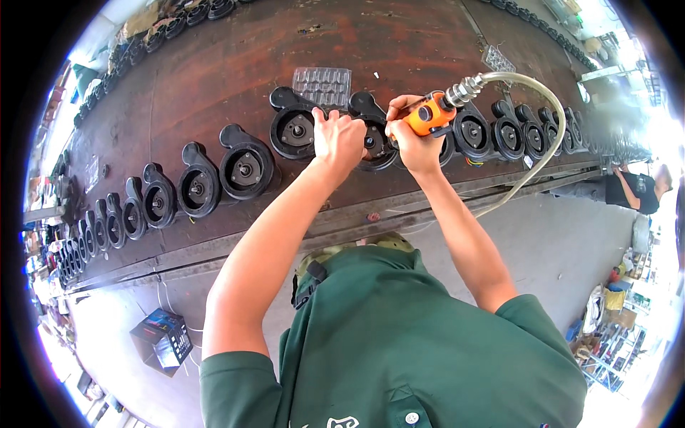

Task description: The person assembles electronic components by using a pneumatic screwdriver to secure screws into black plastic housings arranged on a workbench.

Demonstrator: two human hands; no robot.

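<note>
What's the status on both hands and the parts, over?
Right hand gripping orange tool. Left hand at black housings. Hose arcs across view, right side.

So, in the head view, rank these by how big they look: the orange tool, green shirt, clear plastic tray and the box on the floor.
1. Green shirt
2. Box on the floor
3. Clear plastic tray and orange tool: too alike to rank; the right hand hides part of the tool.

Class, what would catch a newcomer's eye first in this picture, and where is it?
The orange tool in the right hand, upper right of centre, stands out first, its pale hose looping to the right. Then comes the row of round black housings along the near edge of the brown table.
</note>
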